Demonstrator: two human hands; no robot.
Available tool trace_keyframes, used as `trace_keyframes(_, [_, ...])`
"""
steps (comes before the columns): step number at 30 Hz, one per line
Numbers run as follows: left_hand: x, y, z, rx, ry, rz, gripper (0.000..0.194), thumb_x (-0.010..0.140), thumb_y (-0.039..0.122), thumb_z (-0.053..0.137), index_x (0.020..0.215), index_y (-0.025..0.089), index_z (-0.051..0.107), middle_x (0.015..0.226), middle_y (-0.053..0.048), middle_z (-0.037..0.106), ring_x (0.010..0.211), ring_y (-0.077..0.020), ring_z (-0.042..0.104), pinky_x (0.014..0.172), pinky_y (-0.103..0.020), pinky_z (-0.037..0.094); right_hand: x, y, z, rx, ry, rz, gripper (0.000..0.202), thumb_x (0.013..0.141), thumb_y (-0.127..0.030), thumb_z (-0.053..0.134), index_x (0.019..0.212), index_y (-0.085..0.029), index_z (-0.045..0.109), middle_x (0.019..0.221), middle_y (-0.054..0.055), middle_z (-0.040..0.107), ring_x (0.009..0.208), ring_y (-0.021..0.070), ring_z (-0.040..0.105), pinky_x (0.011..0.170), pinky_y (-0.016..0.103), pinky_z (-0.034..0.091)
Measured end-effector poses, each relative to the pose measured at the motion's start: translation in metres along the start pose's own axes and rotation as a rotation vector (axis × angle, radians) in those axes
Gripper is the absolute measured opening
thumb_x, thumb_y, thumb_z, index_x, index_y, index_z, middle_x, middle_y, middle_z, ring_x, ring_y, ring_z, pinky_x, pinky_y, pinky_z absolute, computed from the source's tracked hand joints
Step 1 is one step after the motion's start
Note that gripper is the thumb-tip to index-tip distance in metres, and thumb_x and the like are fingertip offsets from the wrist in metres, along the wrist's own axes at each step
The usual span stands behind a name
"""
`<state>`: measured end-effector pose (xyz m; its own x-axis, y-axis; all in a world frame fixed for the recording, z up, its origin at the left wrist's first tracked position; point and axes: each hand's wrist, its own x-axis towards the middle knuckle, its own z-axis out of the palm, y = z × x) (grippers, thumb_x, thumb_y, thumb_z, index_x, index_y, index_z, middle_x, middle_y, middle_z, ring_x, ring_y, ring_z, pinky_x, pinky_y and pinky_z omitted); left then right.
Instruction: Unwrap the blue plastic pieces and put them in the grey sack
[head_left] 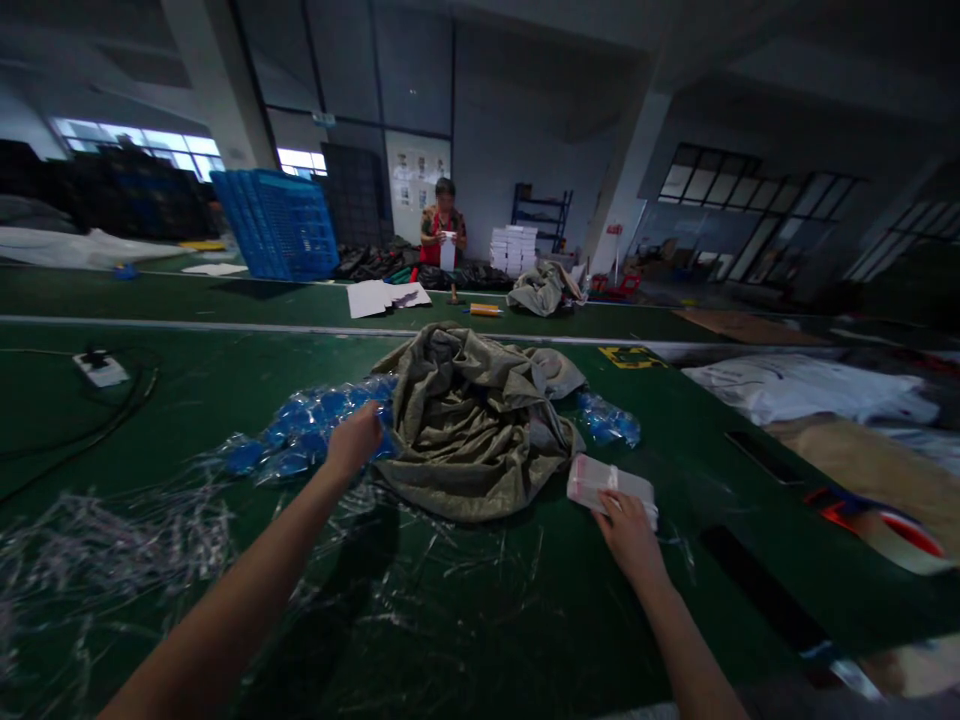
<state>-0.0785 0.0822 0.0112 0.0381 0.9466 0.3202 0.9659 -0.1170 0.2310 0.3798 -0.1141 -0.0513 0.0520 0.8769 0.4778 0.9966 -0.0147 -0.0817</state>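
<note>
My left hand (355, 440) is closed, its fingers hidden from me, at the right end of a pile of blue items in clear plastic (304, 428). Right beside it lies the crumpled olive-grey sack (480, 495), its mouth rolled wide and its inside in deep folds. What the left fingers hold, if anything, is not visible. My right hand (626, 530) has its fingers on the near edge of a stack of clear plastic bags (600, 478), right of the sack. Another blue plastic-wrapped bunch (609, 420) lies behind that stack.
Thin clear plastic strips (127, 535) litter the green table. A power strip (101, 368) with cables lies left. To the right are a phone (763, 457), a tape roll (904, 537) and white bags (810, 388). A co-worker (442, 225) stands beyond, near blue crates (277, 225).
</note>
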Motion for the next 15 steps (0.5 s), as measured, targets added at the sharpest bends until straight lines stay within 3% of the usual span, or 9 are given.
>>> trace_keyframes(3, [-0.037,0.028,0.009,-0.116,-0.107,0.184,0.029,0.088,0.021,0.043,0.11,0.023,0.062,0.132,-0.008,0.056,0.103,-0.0224,0.063,0.087,-0.031,0.047,0.011,0.002,0.01,-0.069,-0.081,-0.062,0.028,0.083,-0.016,0.049,0.104,-0.017,0.067,0.11,0.013,0.066,0.101,0.0293,0.057,0.088,0.042,0.046])
trace_keyframes(7, [-0.06,0.052,0.02,-0.199,-0.24,0.265,0.026,0.087,0.019,0.045,0.102,0.024,0.065,0.124,-0.007,0.062,0.103,-0.0213,0.063,0.089,-0.029,0.044,0.017,0.005,0.016,-0.084,-0.12,-0.085,0.033,0.079,-0.007,0.044,0.099,-0.017,0.069,0.104,0.013,0.07,0.097,0.0271,0.062,0.086,0.04,0.046])
trace_keyframes(10, [-0.05,0.064,0.027,-0.201,-0.257,0.252,0.026,0.085,0.018,0.046,0.1,0.024,0.066,0.106,-0.007,0.069,0.1,-0.0207,0.063,0.086,-0.028,0.044,0.018,0.007,0.015,-0.051,-0.1,-0.017,0.027,0.082,-0.013,0.044,0.09,-0.017,0.07,0.095,0.012,0.072,0.091,0.0263,0.065,0.082,0.038,0.048])
trace_keyframes(15, [-0.007,0.096,0.049,-0.235,-0.276,0.231,0.025,0.082,0.018,0.048,0.096,0.022,0.069,0.097,-0.008,0.07,0.092,-0.0214,0.065,0.079,-0.028,0.045,0.021,0.009,0.012,0.05,-0.054,0.09,0.031,0.087,-0.037,0.044,0.082,-0.02,0.07,0.088,0.011,0.073,0.083,0.0266,0.067,0.077,0.04,0.05])
